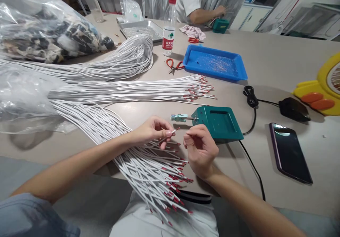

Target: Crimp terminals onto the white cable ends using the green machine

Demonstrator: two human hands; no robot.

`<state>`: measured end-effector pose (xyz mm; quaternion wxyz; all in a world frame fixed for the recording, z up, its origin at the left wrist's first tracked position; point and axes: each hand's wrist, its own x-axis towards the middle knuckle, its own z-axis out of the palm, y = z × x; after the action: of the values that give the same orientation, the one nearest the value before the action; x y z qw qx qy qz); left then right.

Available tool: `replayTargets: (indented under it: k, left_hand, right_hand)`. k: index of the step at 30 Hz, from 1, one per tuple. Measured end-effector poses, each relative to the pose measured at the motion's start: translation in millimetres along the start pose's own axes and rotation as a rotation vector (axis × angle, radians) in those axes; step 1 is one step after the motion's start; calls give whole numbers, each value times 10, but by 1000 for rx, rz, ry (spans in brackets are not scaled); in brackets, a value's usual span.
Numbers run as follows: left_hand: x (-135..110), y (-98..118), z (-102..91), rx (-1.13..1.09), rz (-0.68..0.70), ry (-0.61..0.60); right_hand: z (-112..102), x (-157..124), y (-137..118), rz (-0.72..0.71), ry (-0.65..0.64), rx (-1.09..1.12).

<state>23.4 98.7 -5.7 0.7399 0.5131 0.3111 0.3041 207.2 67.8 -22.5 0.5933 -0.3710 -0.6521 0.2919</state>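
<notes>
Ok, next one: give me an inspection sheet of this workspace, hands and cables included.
Surface: pale table bearing wires, tools and personal items.
Work pieces: white wires with red tips, in bundles; green box with a clip at its left.
Clutter: blue tray with small scraps, red-handled snips, bottle, phone.
Left hand: pinches one wire near its end.
Right hand: curled near the green box; whether it holds anything is unclear.
Cables: coiled black cable leading to a black block; another trails toward the near edge.
Surroundings: co-worker's arm beside a second green box; filled plastic bag at far left.
</notes>
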Motion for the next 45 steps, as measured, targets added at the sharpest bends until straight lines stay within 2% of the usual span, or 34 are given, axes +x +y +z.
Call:
replayTargets:
  k: [5,11,15,20,26,35,45]
  left_hand:
    - [7,-14,5,87,24,15]
    - [26,-22,20,233,47,92]
    - [30,5,37,214,25,125]
    - [24,-1,28,195,-2,101]
    - [14,-34,12,125,-91,39]
    - [2,-4,36,135,-148,41]
    - [11,-4,46,111,-140,48]
  right_hand:
    - [62,22,37,18,-77,-50]
    - [45,65,97,-36,-81,-103]
    - [34,73,108,-71,-128,-121]
    - [29,75,117,-94,-185,-144]
    - [24,80,109,-113,-178,-160]
    - [27,98,109,-123,-198,-129]
    - [40,95,85,-102,-176,-126]
